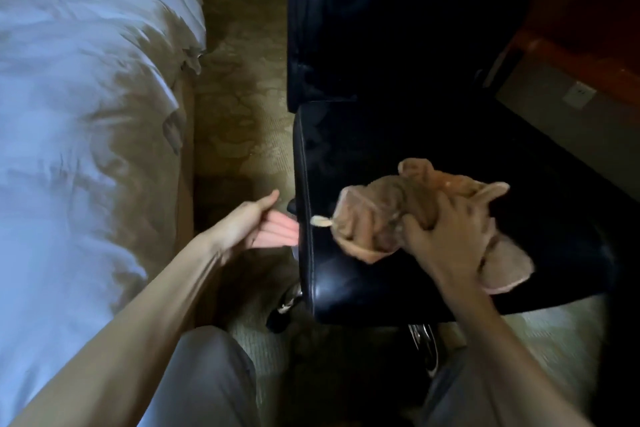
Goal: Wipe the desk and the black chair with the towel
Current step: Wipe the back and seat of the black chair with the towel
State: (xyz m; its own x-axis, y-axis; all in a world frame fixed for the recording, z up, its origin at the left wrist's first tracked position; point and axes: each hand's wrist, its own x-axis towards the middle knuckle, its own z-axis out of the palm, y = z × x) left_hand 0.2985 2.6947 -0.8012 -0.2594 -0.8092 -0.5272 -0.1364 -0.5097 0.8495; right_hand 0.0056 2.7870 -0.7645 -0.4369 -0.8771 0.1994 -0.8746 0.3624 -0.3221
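Low and right of centre, the right hand (pixel 446 236) presses a bunched tan towel (pixel 374 215) onto the seat of the black chair (pixel 433 135), its fingers (pixel 420 224) curled into the cloth and gripping it. The towel lies on the near half of the seat, toward the left edge, with one loose flap trailing off to the right under the wrist. At centre left, the left hand (pixel 256 225) is open, fingers straight and thumb raised, reaching to the seat's left side (whether it touches the leather I cannot tell, since the fingertips sit right at the edge).

Judging by this, the chair part of the job is under way: the seat is being wiped, while the backrest, in the upper middle of the frame, is dark and gives no sign either way. A reddish-brown wooden piece (pixel 581 28) at upper right may be the worktop; only a strip shows, so nothing can be said of whether it has been wiped.

No writing can be read. A small pale tag (pixel 321 220) at the towel's left end is blurred, and the wall socket (pixel 579 94) at right bears no legible mark.
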